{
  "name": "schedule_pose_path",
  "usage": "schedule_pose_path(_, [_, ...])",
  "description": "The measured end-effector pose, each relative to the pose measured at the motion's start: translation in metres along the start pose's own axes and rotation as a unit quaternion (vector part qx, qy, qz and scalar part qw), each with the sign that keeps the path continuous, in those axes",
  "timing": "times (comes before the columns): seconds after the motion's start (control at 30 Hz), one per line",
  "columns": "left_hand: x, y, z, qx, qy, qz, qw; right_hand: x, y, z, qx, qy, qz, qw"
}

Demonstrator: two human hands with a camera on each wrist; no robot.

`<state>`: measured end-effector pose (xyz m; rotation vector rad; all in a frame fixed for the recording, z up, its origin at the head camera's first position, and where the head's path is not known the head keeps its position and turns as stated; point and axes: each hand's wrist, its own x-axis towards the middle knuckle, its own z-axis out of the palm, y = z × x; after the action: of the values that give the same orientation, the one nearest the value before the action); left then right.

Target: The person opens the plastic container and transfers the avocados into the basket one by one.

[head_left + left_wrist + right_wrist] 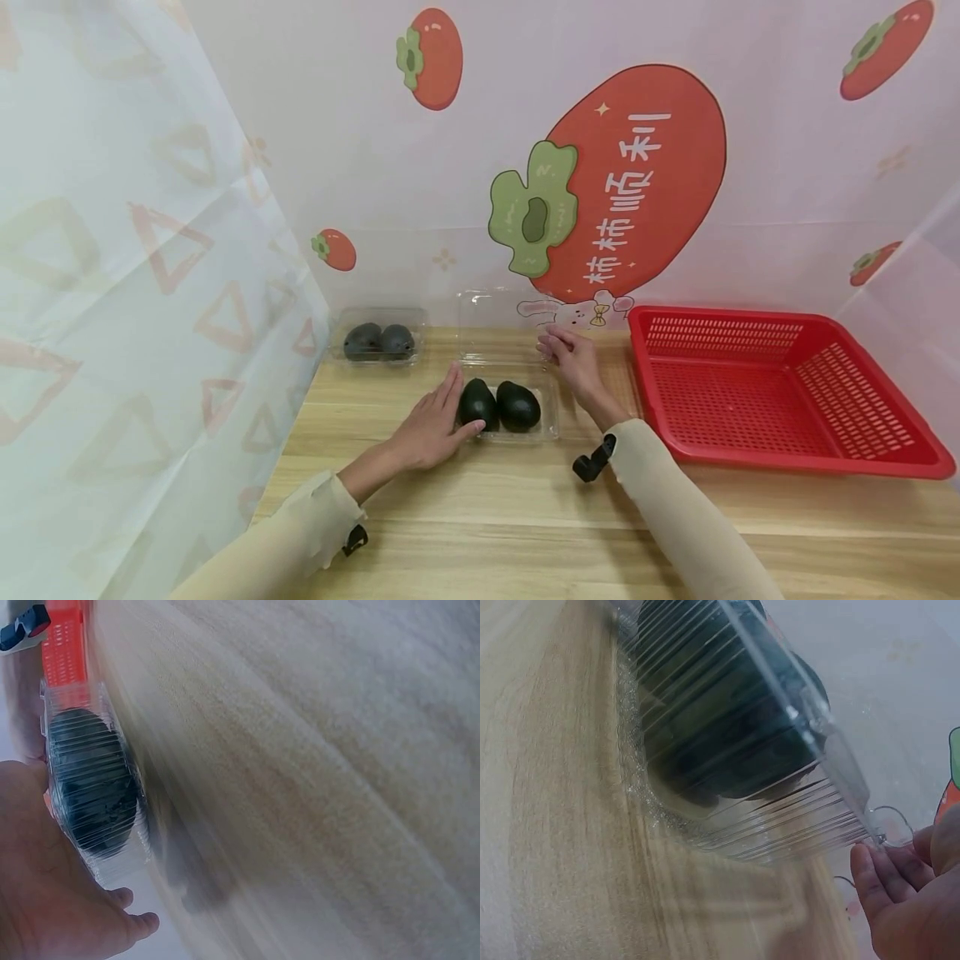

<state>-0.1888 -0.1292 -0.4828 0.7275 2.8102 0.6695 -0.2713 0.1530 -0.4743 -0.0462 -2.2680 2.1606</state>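
Observation:
Two dark green avocados [517, 407] lie side by side in a clear plastic clamshell box [551, 425] on the table. Its transparent lid [498, 329] stands raised at the back. My left hand [431, 425] rests along the box's left side, fingers straight, with the thumb reaching over the near left corner by one avocado. At the right edge of the lid, my right hand [573, 362] pinches the plastic between thumb and fingers. The right wrist view shows those fingers [892, 874] at the box's clear edge, beside the ribbed wall. Through the ribbed side, the left wrist view shows an avocado [94, 780].
A second clear box [416, 358] with two dark avocados [363, 342] sits at the back left, by the wall covering. To the right stands a large red plastic basket [750, 458] with a perforated bottom. Wooden tabletop [480, 525] extends in front of the box.

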Motion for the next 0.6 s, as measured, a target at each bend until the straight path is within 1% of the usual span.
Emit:
schedule_pose_path(0.13, [-0.001, 0.003, -0.001, 0.007, -0.004, -0.003, 1.0000, 0.001, 0.004, 0.001, -0.003, 0.021, 0.020, 1.000])
schedule_pose_path(0.23, [-0.002, 0.005, -0.001, 0.010, -0.006, -0.006, 0.9999, 0.001, 0.008, 0.001, -0.010, 0.029, 0.027, 0.999])
schedule_pose_path(0.3, [-0.003, 0.006, -0.001, 0.009, -0.010, -0.007, 0.9999, 0.001, 0.010, 0.001, -0.014, 0.029, 0.029, 0.999])
schedule_pose_path(0.43, [-0.006, 0.008, -0.002, 0.001, -0.008, -0.003, 1.0000, 0.001, 0.012, -0.001, -0.029, 0.024, 0.042, 0.998])
schedule_pose_path(0.6, [-0.008, 0.008, -0.001, 0.002, -0.010, -0.004, 0.9999, 0.000, 0.014, -0.001, -0.030, 0.020, 0.058, 0.998])
